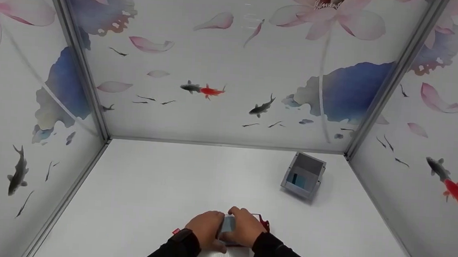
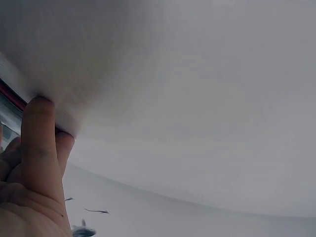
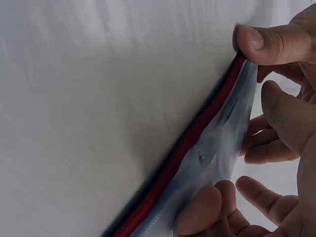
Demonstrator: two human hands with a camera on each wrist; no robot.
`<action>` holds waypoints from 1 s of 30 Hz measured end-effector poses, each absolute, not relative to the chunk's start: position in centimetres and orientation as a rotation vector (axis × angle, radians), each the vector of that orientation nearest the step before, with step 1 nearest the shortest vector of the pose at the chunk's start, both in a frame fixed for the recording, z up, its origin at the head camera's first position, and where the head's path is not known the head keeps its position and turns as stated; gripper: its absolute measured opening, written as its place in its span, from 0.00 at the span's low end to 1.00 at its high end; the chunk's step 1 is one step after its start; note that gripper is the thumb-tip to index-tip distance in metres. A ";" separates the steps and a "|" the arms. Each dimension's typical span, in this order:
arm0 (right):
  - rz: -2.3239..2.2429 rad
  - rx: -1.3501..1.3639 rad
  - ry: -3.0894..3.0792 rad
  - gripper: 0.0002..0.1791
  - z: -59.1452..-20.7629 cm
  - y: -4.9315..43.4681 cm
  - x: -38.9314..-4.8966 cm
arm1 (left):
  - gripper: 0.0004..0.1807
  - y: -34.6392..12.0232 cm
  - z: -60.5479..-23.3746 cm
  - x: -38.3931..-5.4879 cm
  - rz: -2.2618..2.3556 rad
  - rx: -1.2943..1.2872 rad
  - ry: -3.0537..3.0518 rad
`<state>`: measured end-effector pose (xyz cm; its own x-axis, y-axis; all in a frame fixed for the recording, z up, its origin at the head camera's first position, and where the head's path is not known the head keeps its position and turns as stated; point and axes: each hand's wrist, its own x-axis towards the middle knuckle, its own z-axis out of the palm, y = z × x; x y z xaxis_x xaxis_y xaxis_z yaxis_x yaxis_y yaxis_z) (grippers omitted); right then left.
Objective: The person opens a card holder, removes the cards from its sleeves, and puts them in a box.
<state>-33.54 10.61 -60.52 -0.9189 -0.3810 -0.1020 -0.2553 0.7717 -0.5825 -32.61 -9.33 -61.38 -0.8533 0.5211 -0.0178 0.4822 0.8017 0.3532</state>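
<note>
Between both hands, low over the near part of the white table, is a clear plastic pouch with dark red trim [image 1: 228,224]. My left hand [image 1: 206,227] grips its left side, thumb toward the near edge. On the other side my right hand [image 1: 247,227] holds it, fingers bent over the far end and thumb across the near part. A red piece [image 1: 264,223] sticks out past the right hand. The right wrist view shows the pouch's plastic [image 3: 217,145] creased, with a thumb pressing one end of the red edge [image 3: 173,165]. Much of the pouch is hidden by the hands.
A grey open bin [image 1: 319,175] stands at the back right of the white table [image 1: 177,177], with a flat blue item [image 1: 299,181] inside. White panels printed with flowers and fish [image 1: 230,116] enclose the table at the back and both sides, joined by metal corner rails.
</note>
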 end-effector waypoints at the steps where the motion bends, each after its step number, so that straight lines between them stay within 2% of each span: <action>1: -0.853 -0.490 2.752 0.41 -60.6 10.6 -33.6 | 0.46 -9.3 -61.5 -32.7 0.516 0.802 2.874; 7: -0.782 -0.498 2.776 0.47 -60.5 10.5 -33.7 | 0.47 -9.3 -61.4 -32.7 0.506 0.775 2.873; 14: -0.794 -0.515 2.778 0.47 -60.4 10.8 -34.0 | 0.48 -9.3 -62.1 -32.9 0.538 0.772 2.895; 30: -0.974 -0.380 2.703 0.29 -59.3 13.2 -34.7 | 0.41 -9.3 -62.9 -33.3 0.482 0.777 2.944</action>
<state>-34.75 13.20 -59.33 -0.9367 -0.3218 -0.1377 -0.1600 0.7435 -0.6494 -33.25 -9.28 -62.85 -0.8713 0.4903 0.0229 0.4720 0.8242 0.3128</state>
